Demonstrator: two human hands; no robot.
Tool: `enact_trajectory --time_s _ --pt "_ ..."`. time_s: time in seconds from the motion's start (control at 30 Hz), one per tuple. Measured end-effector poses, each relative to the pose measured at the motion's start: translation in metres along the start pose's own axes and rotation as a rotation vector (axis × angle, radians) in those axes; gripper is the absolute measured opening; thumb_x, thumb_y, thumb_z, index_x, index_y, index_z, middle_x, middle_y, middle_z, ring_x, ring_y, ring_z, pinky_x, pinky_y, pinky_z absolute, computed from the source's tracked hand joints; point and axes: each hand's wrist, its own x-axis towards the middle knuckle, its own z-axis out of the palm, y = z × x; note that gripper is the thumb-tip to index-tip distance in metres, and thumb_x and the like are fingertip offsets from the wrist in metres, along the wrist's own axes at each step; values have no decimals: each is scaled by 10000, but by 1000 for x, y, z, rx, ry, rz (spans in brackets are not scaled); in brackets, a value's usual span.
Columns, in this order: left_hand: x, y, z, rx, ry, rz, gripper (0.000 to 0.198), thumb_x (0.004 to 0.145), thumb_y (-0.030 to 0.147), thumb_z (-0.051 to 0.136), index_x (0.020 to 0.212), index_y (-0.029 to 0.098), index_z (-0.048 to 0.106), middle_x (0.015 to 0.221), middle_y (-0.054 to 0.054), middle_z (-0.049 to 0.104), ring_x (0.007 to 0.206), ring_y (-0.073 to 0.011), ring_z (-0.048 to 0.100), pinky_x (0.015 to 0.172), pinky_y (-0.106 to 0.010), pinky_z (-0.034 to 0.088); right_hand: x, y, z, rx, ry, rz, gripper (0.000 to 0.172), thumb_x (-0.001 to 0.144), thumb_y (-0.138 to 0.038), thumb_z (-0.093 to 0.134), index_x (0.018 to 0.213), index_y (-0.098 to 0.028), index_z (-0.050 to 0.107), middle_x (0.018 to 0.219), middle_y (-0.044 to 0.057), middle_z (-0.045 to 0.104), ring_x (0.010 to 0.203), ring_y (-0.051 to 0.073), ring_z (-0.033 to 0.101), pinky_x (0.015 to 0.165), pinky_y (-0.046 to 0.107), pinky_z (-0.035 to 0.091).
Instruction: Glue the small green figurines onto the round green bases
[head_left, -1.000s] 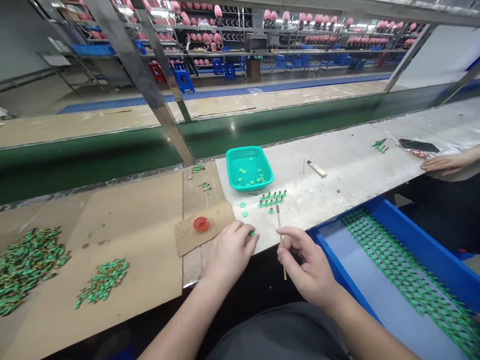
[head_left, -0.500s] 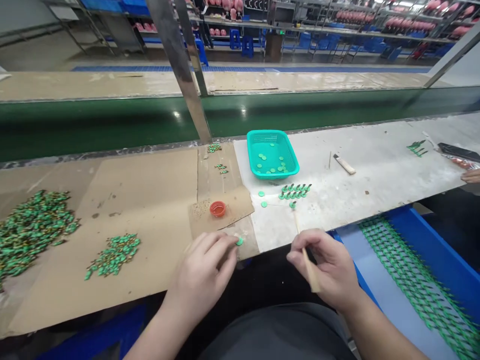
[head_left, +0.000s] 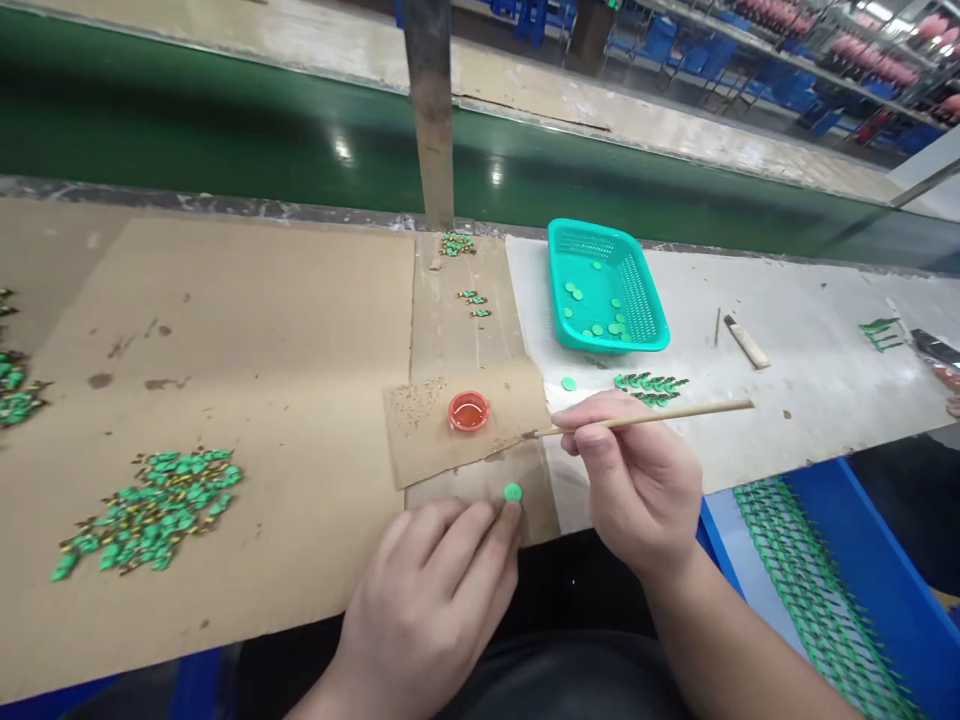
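In the head view my left hand (head_left: 439, 590) rests at the table's near edge, fingers curled together, fingertips at the edge of a small round green disc (head_left: 513, 492). My right hand (head_left: 637, 475) pinches a thin wooden-handled brush (head_left: 690, 411). Its dark tip points left, between the disc and a small red cup (head_left: 469, 411) with liquid inside. The cup stands on a speckled piece of cardboard (head_left: 420, 455). Beyond my right hand are rows of green discs with dark upright pieces (head_left: 651, 384), partly hidden by the hand and brush. A loose green disc (head_left: 568, 384) lies nearby.
A turquoise basket (head_left: 660, 325) holds several green discs. Small green-and-brown pieces (head_left: 161, 505) are heaped at left, with fewer near the metal post (head_left: 433, 130). A flat pale tool (head_left: 746, 342) lies right. Below it stands a blue bin (head_left: 870, 540) with rows of green pieces.
My right hand has swung the brush tip left, from the disc rows towards the red cup. My left fingers stay at the green disc. The view has turned and tilted down.
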Motion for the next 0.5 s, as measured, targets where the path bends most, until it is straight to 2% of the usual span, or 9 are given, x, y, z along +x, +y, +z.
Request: enact_trajectory --time_s 0.13,0.23,0.33,0.5 --pt "-7 -1 2 -1 -6 -13 241 1104 162 716 1324 140 813 1101 -60 882 914 -242 707 761 -441 555 13 6 27 -43 -13 -143 147 1228 -333 664 1200 -301 804 941 31 819 813 213 790 770 412 680" --pt "-14 -3 5 17 0 2 251 1065 176 743 1292 142 842 1127 -76 888 908 -254 714 738 -454 565 16 9 41 -46 -20 -224 126 1229 -319 665 1255 -290 785 906 31 799 768 208 754 717 401 636" --pt "-17 -1 9 23 3 9 231 1018 186 796 1238 164 864 1136 -74 877 895 -243 703 722 -451 555 18 10 48 -63 -74 -245 139 1228 -276 646 1297 -272 768 921 43 793 774 214 750 709 399 642" --pt "-12 2 15 13 87 -53 158 985 138 813 1134 160 859 1081 -43 830 934 -235 686 790 -441 504 23 11 52 -101 -88 -358 120 1194 -149 646 1215 -190 757 843 10 739 674 171 693 613 335 599"
